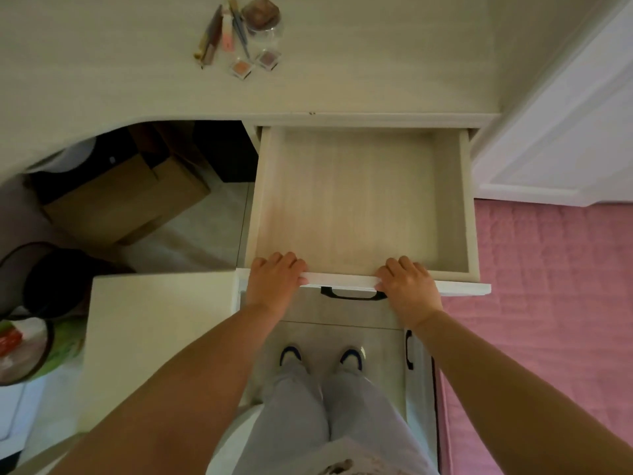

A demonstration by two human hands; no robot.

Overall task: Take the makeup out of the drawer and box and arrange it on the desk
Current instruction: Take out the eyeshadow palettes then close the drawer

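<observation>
The drawer [359,200] stands pulled fully out from under the desk [102,63], and its pale wooden floor shows nothing inside. The left hand [274,279] and the right hand [407,286] both rest on the drawer's white front edge, fingers curled over the top lip into the drawer and gripping it, one at each side of the black handle [352,293] just below. The makeup [239,36] lies in a small cluster on the desk well beyond the back of the drawer: slim sticks and tubes side by side, a clear jar with a brown lid, and two little square compacts nearest the drawer. The step in hand looks like closing the emptied drawer. To do it well, push evenly with both hands so the front stays square to its runners and does not jam, and lift the fingertips clear of the lip before the front meets the desk frame. A cardboard box [126,197] sits on the floor left of the drawer, likely the next source.
</observation>
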